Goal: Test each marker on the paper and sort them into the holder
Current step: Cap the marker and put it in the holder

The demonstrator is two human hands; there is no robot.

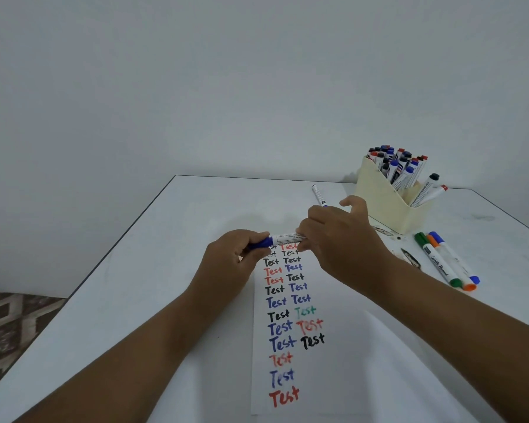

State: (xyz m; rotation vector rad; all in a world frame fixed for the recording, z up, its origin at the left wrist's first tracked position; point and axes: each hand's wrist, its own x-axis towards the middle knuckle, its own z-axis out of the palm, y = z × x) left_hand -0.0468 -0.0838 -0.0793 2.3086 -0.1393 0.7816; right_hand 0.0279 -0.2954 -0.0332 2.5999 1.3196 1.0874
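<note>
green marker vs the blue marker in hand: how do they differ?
The blue marker is gripped by both hands, left hand on its cap, right hand on its barrel; the green marker lies untouched on the table. Blue sits crosswise over the paper; green lies right of it. Both have white barrels.

Plain room: white table, bare wall (patterned floor).

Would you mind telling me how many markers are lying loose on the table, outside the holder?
4: green, orange and blue lie together right of the holder; one lies behind the hands.
</note>
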